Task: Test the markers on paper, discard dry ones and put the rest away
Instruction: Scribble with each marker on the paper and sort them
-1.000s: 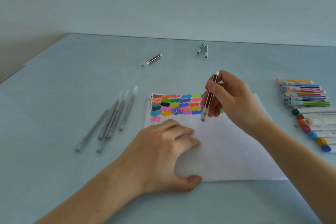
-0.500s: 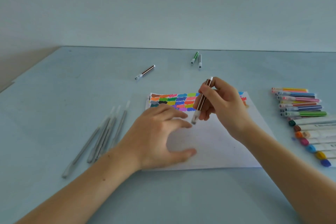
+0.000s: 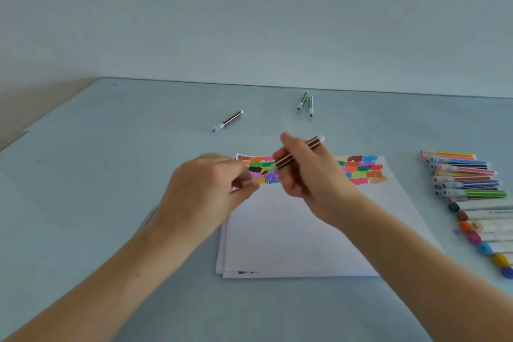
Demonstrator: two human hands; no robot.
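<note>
As I look down from the head camera, the pale blue table (image 3: 97, 175) fills most of the view, and the white paper (image 3: 299, 233) lies at its centre, with rows of colour swatches (image 3: 361, 171) along its far edge. At three o'clock from the paper I see a row of markers (image 3: 466, 175), and thicker ones with coloured caps (image 3: 477, 233) nearer to me. My right hand (image 3: 313, 178) is above the swatches; its fingers are curled around the brown striped marker (image 3: 298, 153), which is tilted with its tip end pointing to eight o'clock. My left hand (image 3: 205, 191) is just beside that tip, fingers pinched on a small pale piece (image 3: 248, 182), too blurred for me to name. At twelve o'clock, well apart, lie another brown marker (image 3: 227, 121), a green marker (image 3: 302, 100) and a grey marker (image 3: 311, 106).
</note>
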